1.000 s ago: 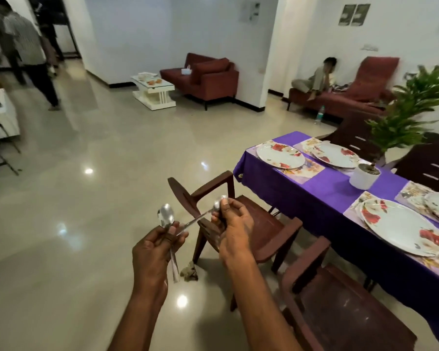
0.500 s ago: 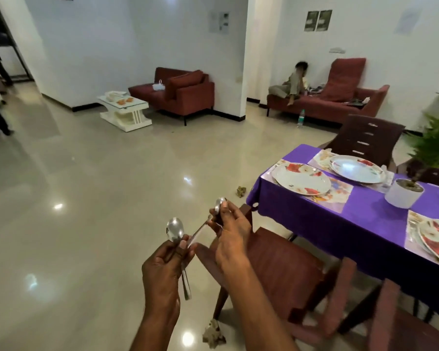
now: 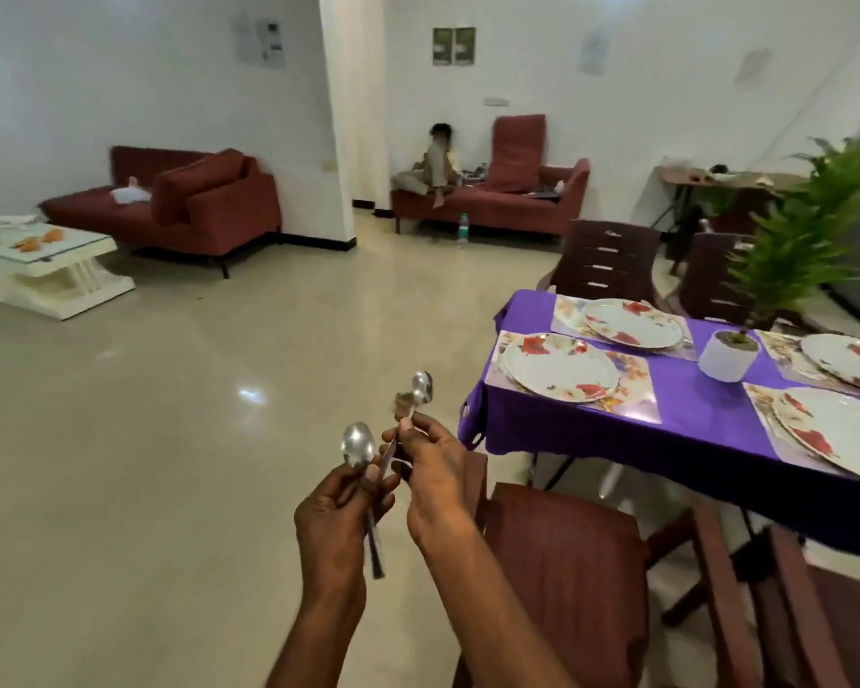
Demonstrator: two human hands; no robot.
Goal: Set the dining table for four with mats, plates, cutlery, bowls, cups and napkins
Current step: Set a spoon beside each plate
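- Clearly, from the head view, both hands were raised in front of the chest, off to the left of the worktop, which lay ahead and to the right under a purple cloth.
- The left hand was curled round the handle of a spoon; its bowl stood up above the knuckles and its handle ran down past the palm, so the long axis was close to upright.
- The right hand pinched the stem of a second spoon, bowl pointing up and away toward the worktop; more cutlery may have been in that grip, but blur hid it.
- Four floral plates sat on mats; the nearest plate lay just right of and beyond the right hand, which was the closer of the two to it.
- No cutlery, bowls, cups or napkins showed on the worktop, so I judged the cutlery step barely begun.
- A dark red chair stood between the person and the worktop edge; reaching the near mat likely meant leaning over it and turning the spoon flat alongside the plate.
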